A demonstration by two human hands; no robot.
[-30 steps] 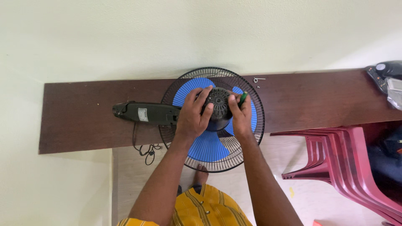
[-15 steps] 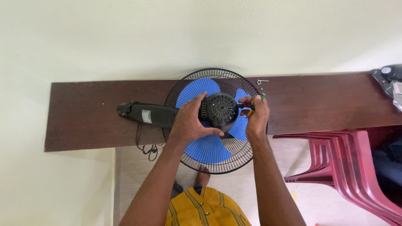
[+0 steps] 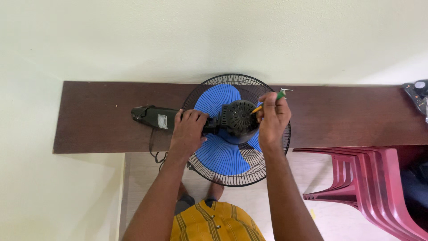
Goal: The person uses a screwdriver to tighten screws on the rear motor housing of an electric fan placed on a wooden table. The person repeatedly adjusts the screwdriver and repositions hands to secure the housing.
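A fan lies face down on a dark wooden shelf (image 3: pixel 102 120). Its black wire guard (image 3: pixel 276 154) rings blue blades (image 3: pixel 223 156), and a black motor housing (image 3: pixel 238 118) sits at the centre. The fan's black neck (image 3: pixel 154 117) points left. My left hand (image 3: pixel 189 131) grips the neck just beside the motor. My right hand (image 3: pixel 272 118) holds a screwdriver (image 3: pixel 267 102) with a green and yellow handle, its tip against the motor housing's right side.
A stack of red plastic chairs (image 3: pixel 370 183) stands at the lower right. A dark device (image 3: pixel 417 93) rests at the shelf's right end. A black cord (image 3: pixel 156 154) hangs off the shelf's front edge. My feet show on the pale floor below.
My left hand has slid off the motor housing onto the neck. My right hand has lifted a little and brought the screwdriver tip onto the motor's right side.
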